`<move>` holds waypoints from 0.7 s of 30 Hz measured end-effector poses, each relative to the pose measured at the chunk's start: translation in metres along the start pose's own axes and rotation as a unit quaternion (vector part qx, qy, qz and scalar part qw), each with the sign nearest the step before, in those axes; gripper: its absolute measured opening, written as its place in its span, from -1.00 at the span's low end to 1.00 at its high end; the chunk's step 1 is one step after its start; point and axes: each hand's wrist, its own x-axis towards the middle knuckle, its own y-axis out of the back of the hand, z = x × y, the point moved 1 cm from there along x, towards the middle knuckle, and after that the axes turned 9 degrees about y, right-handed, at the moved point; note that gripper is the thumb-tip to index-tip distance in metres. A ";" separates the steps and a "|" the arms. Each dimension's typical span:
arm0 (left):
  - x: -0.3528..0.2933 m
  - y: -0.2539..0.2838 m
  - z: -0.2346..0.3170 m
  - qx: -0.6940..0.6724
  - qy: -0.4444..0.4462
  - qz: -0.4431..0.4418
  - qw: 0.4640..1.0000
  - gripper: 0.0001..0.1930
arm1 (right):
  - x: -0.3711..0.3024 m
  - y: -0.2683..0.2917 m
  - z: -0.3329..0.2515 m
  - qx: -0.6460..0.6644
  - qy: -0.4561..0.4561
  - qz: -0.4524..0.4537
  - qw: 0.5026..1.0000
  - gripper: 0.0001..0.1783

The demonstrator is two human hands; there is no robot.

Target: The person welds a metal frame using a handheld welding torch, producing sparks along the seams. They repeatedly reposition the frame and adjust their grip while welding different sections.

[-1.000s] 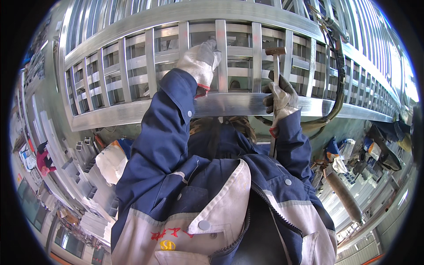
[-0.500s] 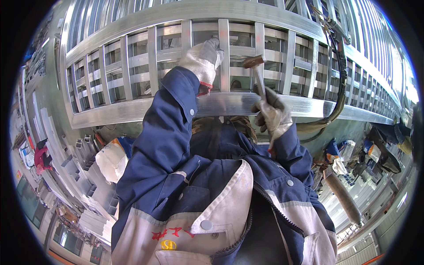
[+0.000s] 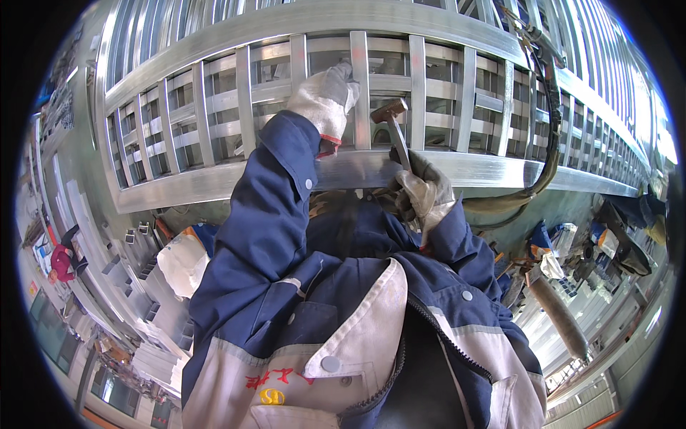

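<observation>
Right hand (image 3: 423, 191), gloved, is closed tight around the handle of a hammer (image 3: 394, 129), gripping low on the shaft. The hammer stands nearly upright, head at the top, tilted slightly left, its head just in front of the lattice bars and level with the lower openings of the metal frame (image 3: 214, 136). Can't tell if the head touches a bar. Left hand (image 3: 325, 96), in a light work glove, is raised higher and presses against a vertical bar (image 3: 359, 86) of the frame; fingers look wrapped partly around it, but how far they close is hidden. The two hands are near each other, hammer head between them and slightly below the left one. Both sleeves are dark blue, jacket with a pale collar fills the lower middle. The frame is a large silver grid of rails and uprights with a thick bottom rail (image 3: 471, 168) running right behind the right hand. A black hose (image 3: 549, 121) hangs down over the frame's right side. Lower left, stacks of metal profiles (image 3: 143, 314); a person in red (image 3: 63, 261) is far left.
</observation>
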 end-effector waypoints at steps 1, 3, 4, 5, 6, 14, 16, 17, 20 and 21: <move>-0.003 0.000 0.001 0.039 -0.022 0.007 0.999 -0.31 | 0.000 0.001 0.001 -0.002 -0.005 0.000 1.000 -0.38; -0.007 0.003 0.001 0.168 -0.083 0.037 0.982 -0.30 | 0.001 0.002 0.003 0.001 0.004 -0.004 1.000 -0.38; -0.008 0.003 0.001 0.163 -0.089 0.042 0.982 -0.33 | 0.001 0.002 0.005 0.006 0.005 -0.007 1.000 -0.38; -0.007 0.003 -0.001 0.159 -0.095 0.046 0.982 -0.36 | 0.001 0.002 0.006 0.008 0.005 -0.007 1.000 -0.38; -0.006 0.002 -0.002 0.163 -0.101 0.053 0.980 -0.38 | 0.002 0.003 0.006 0.012 0.006 -0.011 1.000 -0.37; 0.009 0.001 -0.011 0.173 -0.116 0.050 0.977 -0.37 | 0.003 0.005 0.011 0.013 0.005 -0.008 1.000 -0.37; 0.006 0.000 -0.011 0.181 -0.113 0.063 0.975 -0.36 | 0.003 0.003 0.010 0.013 0.004 -0.003 1.000 -0.38; 0.004 0.000 -0.010 0.161 -0.110 0.059 0.979 -0.36 | 0.002 0.002 0.009 0.023 0.008 -0.005 1.000 -0.38; 0.000 -0.001 -0.006 0.170 -0.128 0.071 0.974 -0.34 | 0.001 -0.001 0.005 0.030 0.003 0.002 1.000 -0.39; -0.002 0.000 -0.005 0.189 -0.124 0.075 0.971 -0.34 | 0.001 -0.001 0.004 0.027 -0.002 -0.001 1.000 -0.39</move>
